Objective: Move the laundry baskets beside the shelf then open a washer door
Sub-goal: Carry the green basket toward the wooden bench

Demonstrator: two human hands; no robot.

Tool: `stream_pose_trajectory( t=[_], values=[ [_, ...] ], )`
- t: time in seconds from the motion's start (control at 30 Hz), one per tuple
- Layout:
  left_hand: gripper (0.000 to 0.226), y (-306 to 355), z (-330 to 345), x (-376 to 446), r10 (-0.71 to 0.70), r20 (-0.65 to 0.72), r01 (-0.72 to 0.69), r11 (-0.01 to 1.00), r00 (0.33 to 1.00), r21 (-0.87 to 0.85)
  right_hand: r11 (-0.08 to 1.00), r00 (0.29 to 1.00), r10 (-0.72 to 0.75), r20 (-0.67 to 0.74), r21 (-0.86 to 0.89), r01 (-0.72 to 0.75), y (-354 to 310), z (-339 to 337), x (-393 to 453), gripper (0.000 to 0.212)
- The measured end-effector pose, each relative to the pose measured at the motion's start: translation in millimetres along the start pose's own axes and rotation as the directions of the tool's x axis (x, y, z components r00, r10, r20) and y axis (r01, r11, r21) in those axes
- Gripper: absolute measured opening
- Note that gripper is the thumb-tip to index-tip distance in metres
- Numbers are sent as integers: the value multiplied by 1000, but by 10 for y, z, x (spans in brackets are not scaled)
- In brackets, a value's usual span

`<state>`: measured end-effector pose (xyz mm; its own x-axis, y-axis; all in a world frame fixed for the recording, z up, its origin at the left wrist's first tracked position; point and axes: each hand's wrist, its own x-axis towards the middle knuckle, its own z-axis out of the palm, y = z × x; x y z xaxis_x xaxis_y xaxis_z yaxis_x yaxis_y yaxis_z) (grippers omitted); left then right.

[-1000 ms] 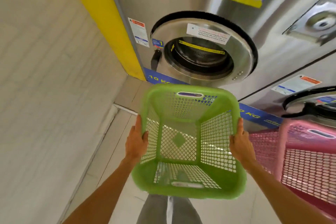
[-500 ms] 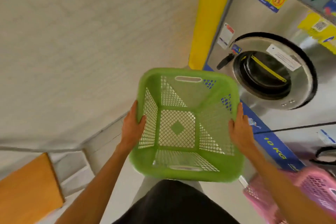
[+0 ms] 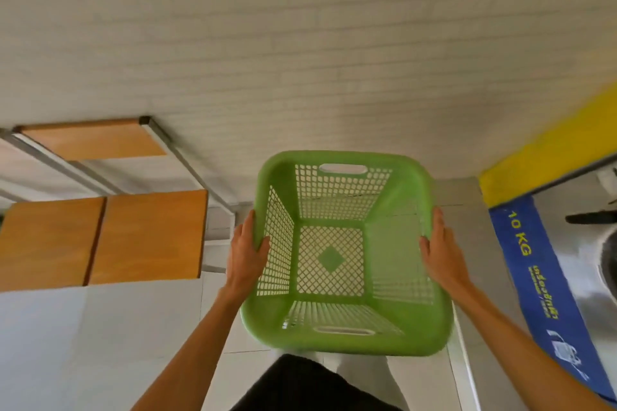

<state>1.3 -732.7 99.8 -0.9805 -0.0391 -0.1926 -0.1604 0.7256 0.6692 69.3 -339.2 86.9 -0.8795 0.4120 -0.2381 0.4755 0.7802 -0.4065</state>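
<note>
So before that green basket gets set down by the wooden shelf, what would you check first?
1. Both hands gripping: left hand and right hand clasp opposite sides of the green basket: ok.
2. Basket empty: only mesh shows inside: ok.
3. Basket level: roughly level: ok.
4. Floor beside the shelf free: the visible tiles look bare: ok.
5. Room under the basket: hidden by it: cannot tell.

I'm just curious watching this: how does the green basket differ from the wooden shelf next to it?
The green basket is plastic with perforated lattice walls; the shelf has solid orange-brown wooden boards on a metal frame. The basket is held in the air by the left hand and right hand; the shelf stands against the wall. Both appear empty.
</note>
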Motion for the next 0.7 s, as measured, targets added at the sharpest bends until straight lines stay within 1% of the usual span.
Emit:
stream_pose_trajectory(
  t=[0.13,0.27,0.4,0.53,0.63,0.7],
  values=[
    [69,-584,-314,141,-113,-25,114,993,993,18,999,996,-28,79,-40,32,-604,491,25,77],
    [70,-1065,-388,281,-141,-35,141,990,989,13,996,988,-45,148,-73,57,-898,938,73,74],
    [71,-1517,-228,428,-178,2,177,984,984,33,994,976,-62,208,-76,79,-953,1338,196,75],
    [82,-2099,59,612,-221,67,214,972,973,100,993,957,-114,268,-2,118,-874,1937,501,80],
    [92,-2584,363,762,-249,126,230,962,960,150,993,929,-120,351,23,120,-743,2495,707,89],
    [95,-2870,569,857,-248,130,225,959,960,171,989,905,-139,401,14,146,-648,2875,793,96]
  ],
)
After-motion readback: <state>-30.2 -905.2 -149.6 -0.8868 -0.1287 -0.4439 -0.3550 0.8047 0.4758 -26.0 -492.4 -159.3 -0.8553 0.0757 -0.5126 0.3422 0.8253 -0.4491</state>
